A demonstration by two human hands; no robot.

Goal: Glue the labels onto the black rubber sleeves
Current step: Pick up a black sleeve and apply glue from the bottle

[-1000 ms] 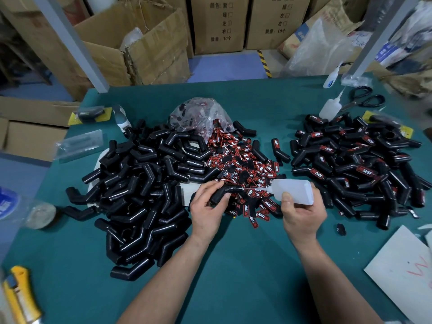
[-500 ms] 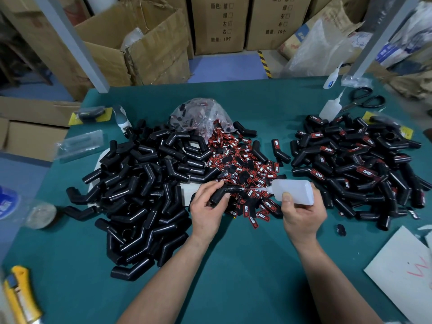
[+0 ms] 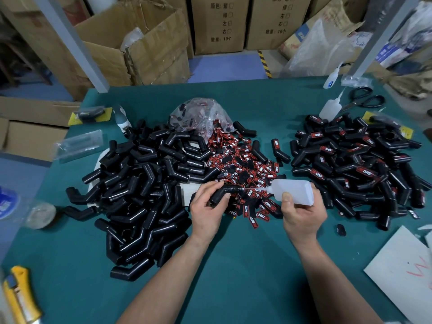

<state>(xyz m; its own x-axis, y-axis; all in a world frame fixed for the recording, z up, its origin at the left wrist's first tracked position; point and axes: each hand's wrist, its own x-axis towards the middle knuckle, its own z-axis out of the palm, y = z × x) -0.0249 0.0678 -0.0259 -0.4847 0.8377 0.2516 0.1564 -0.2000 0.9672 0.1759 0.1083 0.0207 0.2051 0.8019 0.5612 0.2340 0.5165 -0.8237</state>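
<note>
My left hand (image 3: 208,206) grips a bent black rubber sleeve (image 3: 222,194) just above the green table. My right hand (image 3: 301,213) holds a translucent white glue bottle (image 3: 292,191) lying sideways, its thin nozzle pointing left at the sleeve's upper end. A heap of red-and-black labels (image 3: 243,164) lies behind and under both hands. A large pile of plain black sleeves (image 3: 142,183) fills the left of the table. Sleeves with labels on them (image 3: 357,164) are heaped at the right.
A clear bag of labels (image 3: 198,113) sits behind the label heap. Two more glue bottles (image 3: 330,107) and black scissors (image 3: 364,100) lie at the back right. A yellow utility knife (image 3: 19,298) is at the front left, white card (image 3: 406,274) at the front right. Cardboard boxes (image 3: 140,43) stand beyond the table.
</note>
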